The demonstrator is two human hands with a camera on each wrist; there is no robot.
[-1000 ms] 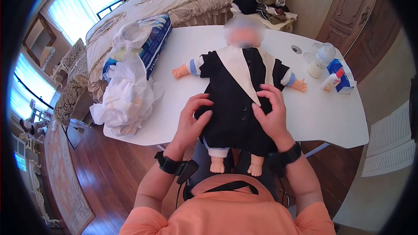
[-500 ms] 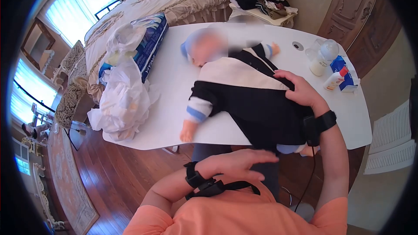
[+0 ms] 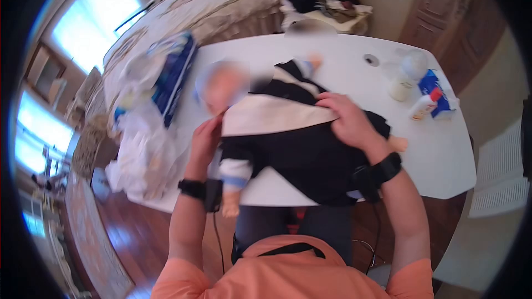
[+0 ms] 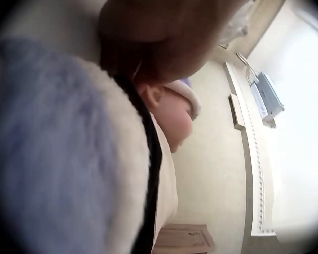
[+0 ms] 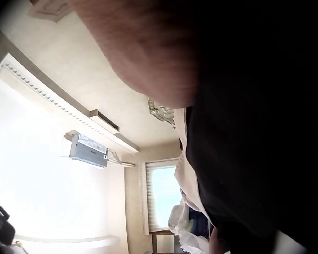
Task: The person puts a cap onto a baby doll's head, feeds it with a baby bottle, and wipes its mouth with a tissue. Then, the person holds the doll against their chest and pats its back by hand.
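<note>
The doll in a black outfit with a cream collar lies slantwise on the white table, its head towards the left. At the shoulder beside the doll's head, my left hand pinches the collar edge; in the left wrist view those fingers bunch close below the doll's ear. My right hand grips the outfit's front by the collar's far end, its fingers bent over the cloth. In the right wrist view, black cloth hides its fingertips.
White plastic bags and a blue package lie on the table's left. Along its right side stand a bottle with a red cap, a blue box and baby bottles. A bed is behind the table.
The doll has turned from upright to slanting, head leftward. My left hand dropped away from it, then rose to the collar by its head. My right hand has stayed on the outfit.
</note>
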